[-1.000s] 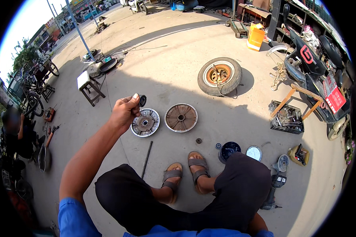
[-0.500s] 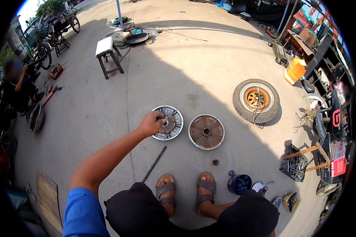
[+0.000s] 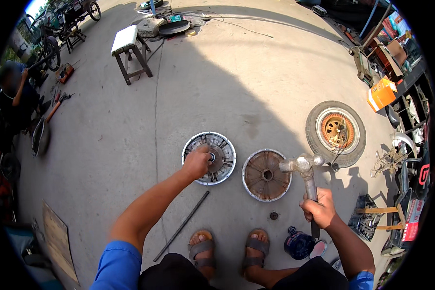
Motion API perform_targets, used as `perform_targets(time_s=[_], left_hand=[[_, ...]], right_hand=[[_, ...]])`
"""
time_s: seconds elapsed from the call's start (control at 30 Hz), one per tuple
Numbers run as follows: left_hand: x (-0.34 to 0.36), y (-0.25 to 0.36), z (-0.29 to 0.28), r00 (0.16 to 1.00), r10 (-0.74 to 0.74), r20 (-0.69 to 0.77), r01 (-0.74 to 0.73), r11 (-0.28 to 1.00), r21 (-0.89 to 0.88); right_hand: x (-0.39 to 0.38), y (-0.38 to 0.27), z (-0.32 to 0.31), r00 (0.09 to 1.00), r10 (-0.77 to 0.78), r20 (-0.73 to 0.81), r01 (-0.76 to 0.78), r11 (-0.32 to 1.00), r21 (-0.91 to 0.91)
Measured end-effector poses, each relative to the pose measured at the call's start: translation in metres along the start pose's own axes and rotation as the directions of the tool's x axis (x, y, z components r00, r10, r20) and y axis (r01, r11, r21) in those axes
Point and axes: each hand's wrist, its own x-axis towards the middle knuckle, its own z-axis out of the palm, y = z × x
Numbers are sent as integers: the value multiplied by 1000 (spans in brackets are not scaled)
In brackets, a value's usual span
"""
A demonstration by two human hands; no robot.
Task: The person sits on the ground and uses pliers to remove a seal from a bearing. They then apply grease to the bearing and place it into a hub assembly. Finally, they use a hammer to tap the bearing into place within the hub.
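My left hand (image 3: 197, 162) is closed at the centre of a round silver wheel hub cover (image 3: 221, 175) with spokes, lying on the ground. Its fingers pinch a small shiny metal ring (image 3: 211, 157), possibly a bearing, partly hidden by the hand. A ball-peen hammer (image 3: 303, 165) is raised in my right hand (image 3: 320, 208), which wraps round its handle. Beyond the hammer head, and partly behind it, a second round cover (image 3: 267, 186) lies with its rusty brown face up. It sits just right of the first, a small gap between them.
A tyred wheel (image 3: 336, 134) lies at the right. A steel bar (image 3: 182, 225) and a small dark ring (image 3: 273, 215) are near my feet, with a dark blue tub (image 3: 298, 245). A stool (image 3: 132, 54) stands far left; a person (image 3: 19, 96) sits at the left edge.
My right hand has come into view from below, holding the hammer up. My left hand stays at the centre of the silver cover. The whole view has shifted slightly.
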Motion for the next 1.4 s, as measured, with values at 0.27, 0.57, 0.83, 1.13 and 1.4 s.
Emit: perform_targets(time_s=[0.27, 0.57, 0.83, 1.13, 1.4], left_hand=[[3, -14, 15, 1000, 7, -29, -6, 999, 40], [9, -16, 20, 996, -66, 59, 63, 997, 43], [10, -15, 27, 995, -99, 7, 98, 995, 30], [-4, -3, 13, 946, -264, -189, 210, 941, -265], [-10, -14, 15, 957, -237, -165, 202, 958, -203]], right_hand=[[70, 24, 72, 995, 2, 101, -8, 998, 58], [97, 31, 106, 995, 4, 98, -4, 1000, -1], [137, 54, 136, 983, -177, 53, 184, 966, -179], [173, 73, 163, 954, -293, 59, 286, 833, -473], [180, 77, 173, 939, -335, 76, 322, 786, -528]])
